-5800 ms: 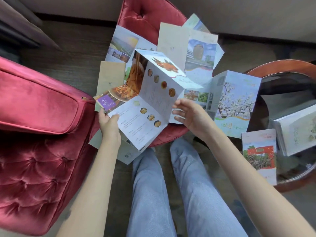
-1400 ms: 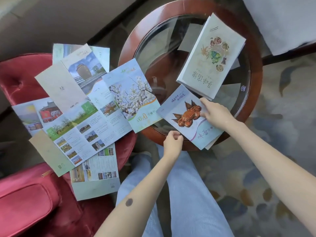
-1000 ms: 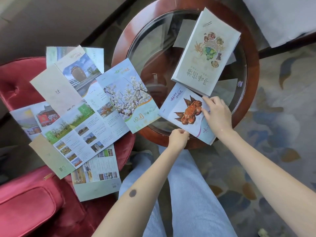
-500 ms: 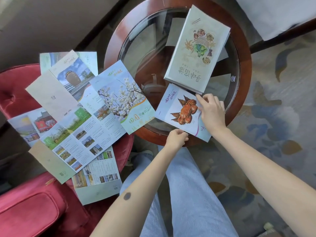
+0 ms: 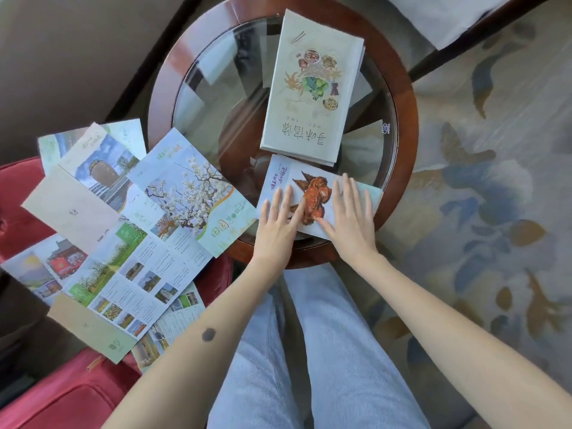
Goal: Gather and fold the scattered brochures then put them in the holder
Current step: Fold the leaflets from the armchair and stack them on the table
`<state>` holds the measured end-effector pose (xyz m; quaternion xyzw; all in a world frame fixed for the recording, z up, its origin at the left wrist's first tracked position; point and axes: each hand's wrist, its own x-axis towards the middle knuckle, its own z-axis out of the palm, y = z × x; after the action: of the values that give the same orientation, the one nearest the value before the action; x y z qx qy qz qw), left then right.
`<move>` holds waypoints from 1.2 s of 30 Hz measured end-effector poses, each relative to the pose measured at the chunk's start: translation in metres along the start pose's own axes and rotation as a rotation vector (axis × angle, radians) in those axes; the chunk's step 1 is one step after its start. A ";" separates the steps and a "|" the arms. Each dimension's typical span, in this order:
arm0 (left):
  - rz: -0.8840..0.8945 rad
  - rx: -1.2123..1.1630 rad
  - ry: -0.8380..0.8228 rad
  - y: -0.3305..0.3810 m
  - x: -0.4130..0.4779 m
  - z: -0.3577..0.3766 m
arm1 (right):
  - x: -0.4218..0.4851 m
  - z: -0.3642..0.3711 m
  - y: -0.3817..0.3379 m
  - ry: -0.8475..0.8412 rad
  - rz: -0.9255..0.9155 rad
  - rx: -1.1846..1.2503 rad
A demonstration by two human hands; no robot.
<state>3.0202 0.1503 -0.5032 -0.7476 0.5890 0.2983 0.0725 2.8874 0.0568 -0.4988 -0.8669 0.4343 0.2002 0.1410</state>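
A folded brochure with a crab picture (image 5: 312, 193) lies at the near edge of the round glass table (image 5: 402, 88). My left hand (image 5: 278, 224) and my right hand (image 5: 349, 221) both rest flat on it, fingers spread, holding nothing. Just beyond it on the glass sits a pale green holder with a food drawing (image 5: 312, 88). Several unfolded brochures lie spread over the red seat to the left, among them one with white blossom (image 5: 185, 187) and a long one with small photos (image 5: 133, 274).
A red tufted chair (image 5: 62, 397) fills the lower left. My legs in blue jeans (image 5: 309, 351) are below the table. A patterned carpet (image 5: 495, 212) covers the floor on the right. A white cloth (image 5: 448, 13) shows at the top right.
My left hand has opened from a fist at the table's edge and now lies flat on the crab brochure. My right hand has spread flat on it too.
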 end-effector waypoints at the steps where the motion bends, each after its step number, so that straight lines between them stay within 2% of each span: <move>1: 0.004 0.008 0.007 -0.001 0.001 0.001 | -0.001 0.005 0.000 -0.056 0.011 -0.013; 13: 0.019 0.013 0.042 -0.002 0.004 -0.002 | -0.005 -0.001 0.036 -0.179 -0.023 -0.179; 16: 0.007 -0.118 0.054 -0.002 0.004 -0.015 | -0.005 -0.011 0.021 -0.192 0.006 -0.161; 17: -0.006 -0.212 0.111 -0.003 0.002 -0.023 | -0.004 -0.015 0.013 -0.179 0.007 -0.135; 19: -0.056 -0.322 0.367 -0.009 -0.004 -0.036 | 0.000 -0.025 -0.010 -0.108 -0.029 -0.038; 21: -0.240 -0.377 0.636 -0.024 -0.013 -0.042 | 0.008 -0.034 -0.041 -0.020 -0.085 0.101; 22: -0.382 -0.442 0.698 -0.033 -0.018 -0.043 | 0.013 -0.038 -0.057 0.006 -0.107 0.168; 26: -1.004 -0.834 0.682 -0.071 -0.033 -0.037 | 0.035 -0.046 -0.114 -0.022 -0.164 0.335; 29: -1.270 -1.121 0.611 -0.091 -0.039 -0.022 | 0.045 -0.046 -0.137 -0.038 -0.186 0.355; 31: -1.375 -1.352 0.532 -0.097 -0.039 -0.011 | 0.046 -0.044 -0.142 -0.042 -0.177 0.358; 33: -1.369 -1.532 0.463 -0.099 -0.039 0.000 | 0.043 -0.039 -0.144 -0.057 -0.161 0.358; 36: -1.310 -1.557 0.467 -0.100 -0.045 0.010 | 0.035 -0.029 -0.145 -0.109 -0.151 0.354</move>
<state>3.1032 0.2221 -0.5113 -0.7999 -0.2875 0.3457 -0.3975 3.0301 0.1044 -0.4791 -0.8466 0.3881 0.1563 0.3290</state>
